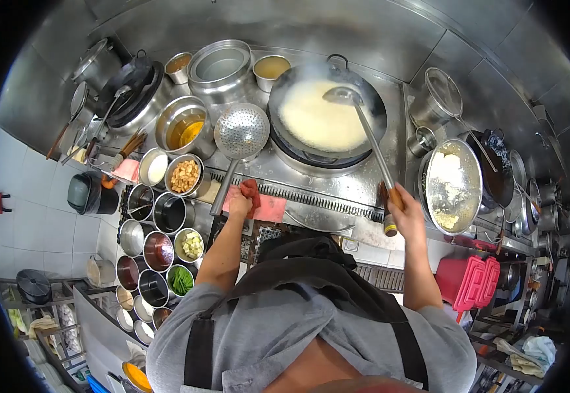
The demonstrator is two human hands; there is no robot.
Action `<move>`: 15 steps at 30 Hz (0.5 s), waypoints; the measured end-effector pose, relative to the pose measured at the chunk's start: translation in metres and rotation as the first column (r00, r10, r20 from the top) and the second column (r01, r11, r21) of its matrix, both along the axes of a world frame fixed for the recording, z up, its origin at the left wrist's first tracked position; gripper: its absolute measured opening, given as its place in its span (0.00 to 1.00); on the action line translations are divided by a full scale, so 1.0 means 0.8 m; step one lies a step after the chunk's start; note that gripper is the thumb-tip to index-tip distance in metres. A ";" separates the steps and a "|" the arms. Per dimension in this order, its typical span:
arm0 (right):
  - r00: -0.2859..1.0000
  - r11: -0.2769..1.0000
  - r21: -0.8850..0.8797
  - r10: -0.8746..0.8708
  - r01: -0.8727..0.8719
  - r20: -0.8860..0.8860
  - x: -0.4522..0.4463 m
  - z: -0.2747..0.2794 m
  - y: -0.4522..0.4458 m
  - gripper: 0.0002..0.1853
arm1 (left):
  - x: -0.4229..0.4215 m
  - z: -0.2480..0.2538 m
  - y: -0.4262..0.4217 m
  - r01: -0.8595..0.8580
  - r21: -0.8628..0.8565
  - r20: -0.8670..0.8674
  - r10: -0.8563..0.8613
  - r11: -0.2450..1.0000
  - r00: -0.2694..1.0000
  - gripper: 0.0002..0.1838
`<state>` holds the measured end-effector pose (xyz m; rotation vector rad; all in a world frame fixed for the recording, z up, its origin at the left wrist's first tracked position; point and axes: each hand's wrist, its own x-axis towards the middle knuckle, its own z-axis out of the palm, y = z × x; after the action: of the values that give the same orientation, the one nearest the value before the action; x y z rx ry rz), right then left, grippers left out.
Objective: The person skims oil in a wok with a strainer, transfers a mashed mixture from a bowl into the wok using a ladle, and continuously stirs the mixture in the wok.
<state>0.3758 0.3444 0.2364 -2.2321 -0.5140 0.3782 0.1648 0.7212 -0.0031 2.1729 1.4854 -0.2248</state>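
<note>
My right hand is closed around the wooden handle of a long ladle. The ladle's bowl lies over pale, frothy, steaming liquid in a black wok on the burner. At the near edge of the stove, my left hand is closed on a folded red cloth. Beside that hand runs the handle of a perforated skimmer, whose round head rests close to the wok's left side. A pink cloth lies just right of my left hand.
Left of the skimmer stand a pot of yellow oil and a bowl of brown chunks. Several ingredient tins, one holding green vegetables, fill the left side. A large colander with white bits is at right, above a red bin.
</note>
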 end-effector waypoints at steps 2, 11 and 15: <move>0.992 0.999 0.014 -0.033 0.035 -0.124 -0.028 0.012 -0.034 0.26 | 0.002 0.004 -0.001 0.005 -0.007 -0.006 -0.005 1.000 1.000 0.35; 0.997 0.998 -0.030 0.050 -0.052 -0.060 -0.075 -0.040 -0.065 0.27 | 0.002 0.001 -0.002 0.027 0.000 0.048 -0.027 1.000 0.998 0.31; 0.996 0.996 -0.066 0.070 -0.066 0.059 -0.055 -0.090 -0.028 0.28 | 0.001 0.000 0.000 0.014 0.006 0.013 -0.015 1.000 1.000 0.32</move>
<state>0.3315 0.3222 0.1648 -2.2984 -0.6198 0.3672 0.1654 0.7214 -0.0034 2.1860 1.4651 -0.2112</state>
